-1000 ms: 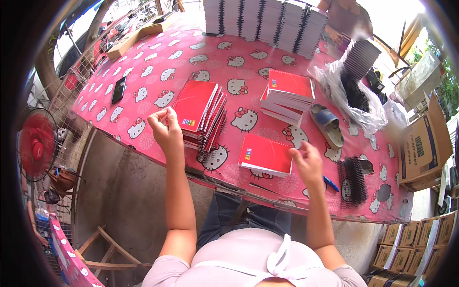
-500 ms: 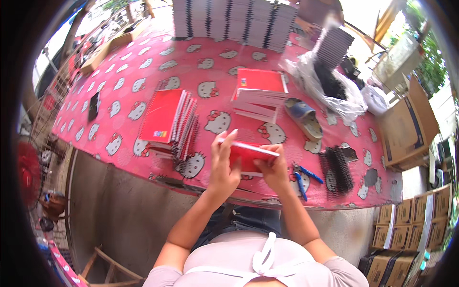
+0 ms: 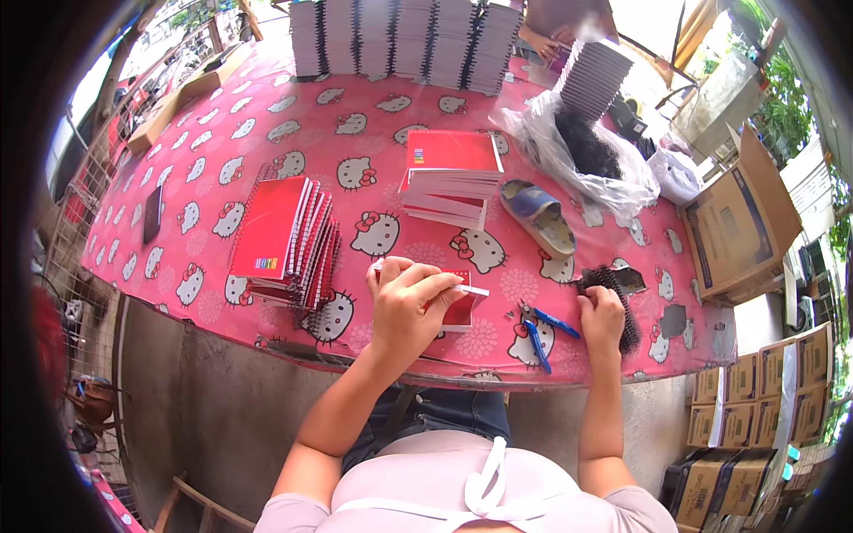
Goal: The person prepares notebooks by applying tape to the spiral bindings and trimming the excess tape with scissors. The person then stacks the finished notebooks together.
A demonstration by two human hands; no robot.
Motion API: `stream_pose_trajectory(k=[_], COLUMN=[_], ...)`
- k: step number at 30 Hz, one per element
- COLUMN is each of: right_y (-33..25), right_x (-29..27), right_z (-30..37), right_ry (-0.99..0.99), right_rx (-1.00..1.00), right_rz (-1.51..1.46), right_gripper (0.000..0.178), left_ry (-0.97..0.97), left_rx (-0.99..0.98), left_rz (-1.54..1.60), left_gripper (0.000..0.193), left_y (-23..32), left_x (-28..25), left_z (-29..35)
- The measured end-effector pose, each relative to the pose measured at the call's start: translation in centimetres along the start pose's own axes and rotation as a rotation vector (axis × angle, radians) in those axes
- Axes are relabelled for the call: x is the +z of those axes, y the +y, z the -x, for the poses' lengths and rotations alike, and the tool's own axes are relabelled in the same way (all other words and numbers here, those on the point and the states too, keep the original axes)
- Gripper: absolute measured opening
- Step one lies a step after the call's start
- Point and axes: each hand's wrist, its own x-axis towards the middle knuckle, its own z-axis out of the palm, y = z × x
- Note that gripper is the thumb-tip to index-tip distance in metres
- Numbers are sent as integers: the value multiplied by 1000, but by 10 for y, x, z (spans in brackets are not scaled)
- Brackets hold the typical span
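Observation:
My left hand (image 3: pixel 409 306) is closed on a small red-covered notebook (image 3: pixel 460 313) just above the table's near edge. Its white page edge shows past my fingers, which hide much of the rest. To the right, my right hand (image 3: pixel 603 318) has its fingers curled on the near-left side of a bundle of black spiral binding coils (image 3: pixel 629 330). How many coils it grips is hidden. Between my hands lie blue-handled pliers (image 3: pixel 538 336), their handles spread. Left of my left hand stands a stack of spiral-bound red notebooks (image 3: pixel 271 226). Farther off is a stack of red-covered booklets (image 3: pixel 453 153).
A blue-grey slipper (image 3: pixel 539 218) lies beyond the pliers. Behind it, a plastic bag (image 3: pixel 613 191) holds black coils. Tall stacks of bound books (image 3: pixel 400 40) line the far edge. A phone (image 3: pixel 153 215) lies at left, an open carton (image 3: pixel 742 235) at right. Another person's hand (image 3: pixel 539 43) shows at the back.
My right hand has let go of the notebook and moved right to the black coils. My left hand keeps the notebook, now turned with its back up. The view has shifted slightly.

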Motion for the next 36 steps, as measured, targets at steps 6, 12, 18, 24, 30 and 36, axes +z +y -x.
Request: stream_pose_trajectory(k=[6, 12, 18, 24, 30, 36], right_y=[-50, -138, -140, -148, -160, -165], right_x=[-13, -21, -22, -28, -24, -24], right_z=[-5, 30, 16, 7, 14, 17], right_ry=[195, -109, -269, -743, -177, -236], right_rx=[-250, -363, -475, -132, -669, -665], right_rz=[-153, -776, -782, -923, -512, -454], right_gripper=[18, 29, 22, 26, 21, 23], left_ry=[18, -4, -3, 6, 13, -4], left_rx=[25, 13, -5, -15, 4, 6], left_rz=[-11, -7, -9, -20, -41, -37], left_gripper=[18, 23, 26, 25, 25, 26], left_y=[2, 0, 1, 1, -1, -3], left_x=[-2, -3, -3, -2, -1, -1], left_z=[-2, -1, -1, 0, 1, 2])
